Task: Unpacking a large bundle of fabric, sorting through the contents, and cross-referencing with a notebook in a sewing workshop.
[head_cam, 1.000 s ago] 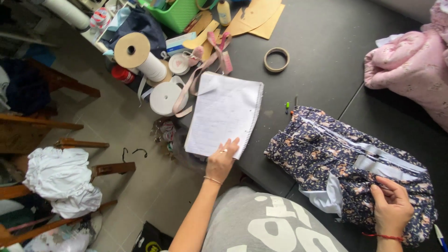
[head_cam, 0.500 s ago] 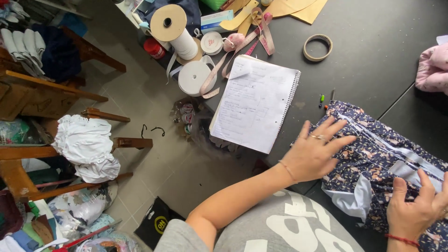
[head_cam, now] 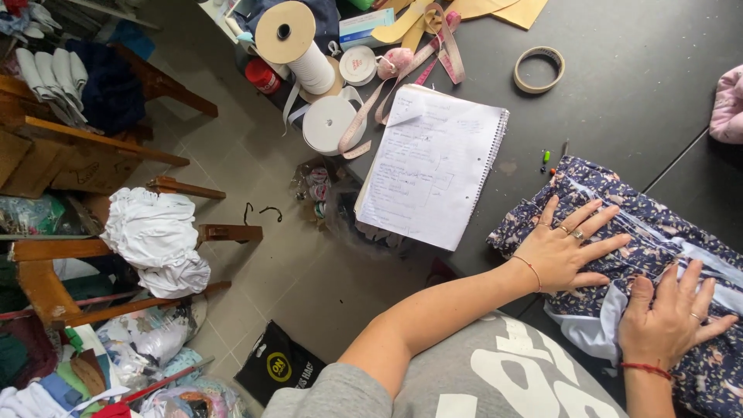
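Two bare hands, both flat and gripping nothing. Underneath, a dark work table (head_cam: 635,116), wide and black. On its right part, a navy floral garment (head_cam: 673,240) with pale lining and white edging, spread out beneath both palms. Left hand (head_cam: 569,248) pressed on the garment's left portion, fingers fanned wide, rings and a thin red bracelet showing. Right hand (head_cam: 665,321) just beside it, nearer the body, fingers likewise splayed on the cloth, red string at the wrist. Left of the garment, well apart, an open spiral notebook (head_cam: 433,166). Beyond that, white ribbon spools (head_cam: 329,124), a pink measuring tape (head_cam: 418,66), a tape roll (head_cam: 539,70). Near the garment's upper edge, a small green pin (head_cam: 546,156).
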